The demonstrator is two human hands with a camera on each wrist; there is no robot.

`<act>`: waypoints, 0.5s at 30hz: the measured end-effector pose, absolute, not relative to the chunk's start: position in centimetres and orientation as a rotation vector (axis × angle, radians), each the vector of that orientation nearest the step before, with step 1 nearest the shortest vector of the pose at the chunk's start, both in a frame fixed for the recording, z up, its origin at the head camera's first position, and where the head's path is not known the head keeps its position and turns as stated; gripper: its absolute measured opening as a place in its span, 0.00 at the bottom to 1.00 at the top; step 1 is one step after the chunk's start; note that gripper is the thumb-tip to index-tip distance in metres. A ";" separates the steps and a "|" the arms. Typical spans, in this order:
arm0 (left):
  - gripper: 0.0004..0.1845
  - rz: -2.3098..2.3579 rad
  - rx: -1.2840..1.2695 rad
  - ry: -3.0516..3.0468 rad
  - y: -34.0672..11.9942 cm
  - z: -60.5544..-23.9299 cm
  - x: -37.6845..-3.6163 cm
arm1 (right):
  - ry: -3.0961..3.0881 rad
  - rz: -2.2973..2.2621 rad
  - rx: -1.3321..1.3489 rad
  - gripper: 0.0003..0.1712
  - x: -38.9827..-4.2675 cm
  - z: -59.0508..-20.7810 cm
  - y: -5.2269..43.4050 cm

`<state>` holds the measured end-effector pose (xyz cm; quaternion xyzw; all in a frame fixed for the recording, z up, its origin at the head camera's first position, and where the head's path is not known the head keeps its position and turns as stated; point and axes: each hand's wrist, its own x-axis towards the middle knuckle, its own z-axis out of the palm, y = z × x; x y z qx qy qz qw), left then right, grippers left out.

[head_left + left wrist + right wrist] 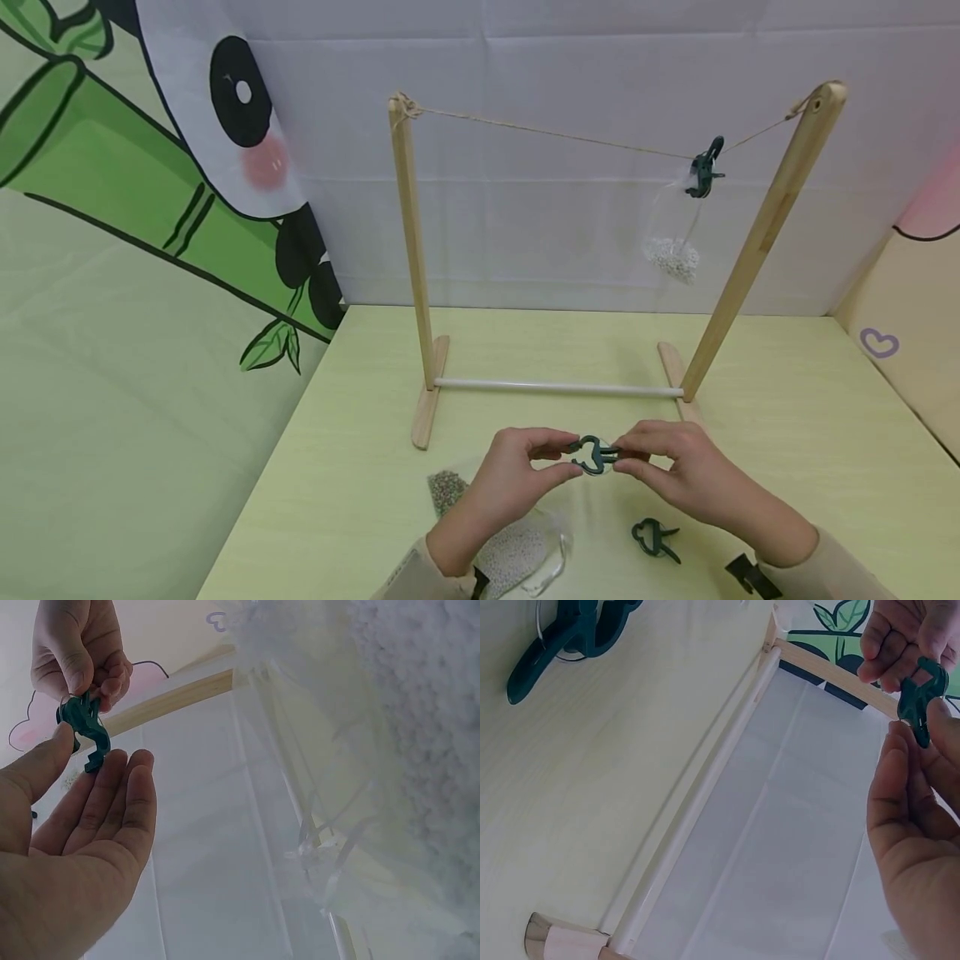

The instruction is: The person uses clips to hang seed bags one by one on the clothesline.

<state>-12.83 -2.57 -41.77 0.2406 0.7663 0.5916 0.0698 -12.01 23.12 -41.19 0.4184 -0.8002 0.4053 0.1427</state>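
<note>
Nearest the head camera, right at the bottom edge, a clear bag of white beads [517, 554] lies on the pale green table [787, 392], half tucked under the left forearm, with a smaller bag of mixed beads [447, 490] at its far left. Just beyond, both hands meet over the table: the left hand [517, 471] and the right hand [678, 475] each pinch an end of a dark green clip [594, 455], held in the air between them, long axis running left to right. A spare clip [656, 537] lies on the table near the right wrist, and a black object is cut off at the bottom edge (can't tell what it is). Farther back stands a wooden rack [411, 250] with a string [555, 133] across the top; a third clip [705, 168] pins a hanging bag of white beads [672, 242] to it.

Over to the left wrist view: the left hand [79, 840] is low at the left, fingers fairly straight, thumb tip on the clip [84, 731], while the right hand [79, 649] grips it from above. The clip's long axis here runs roughly top to bottom. Bag plastic and white beads blur out the right side.

Right wrist view now: the right hand [915, 817] rises from the lower right, fingertips at the clip [919, 697], the left hand [904, 634] curled on its upper end. The spare clip [570, 637] lies on the table at top left, partly cut off, and the rack's white crossbar [697, 802] runs diagonally.
</note>
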 end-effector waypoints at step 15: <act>0.16 1.680 0.709 2.371 -3.3 -42.2 -12.9 | -2.339 1.132 1.144 0.17 -11.9 -40.7 23.1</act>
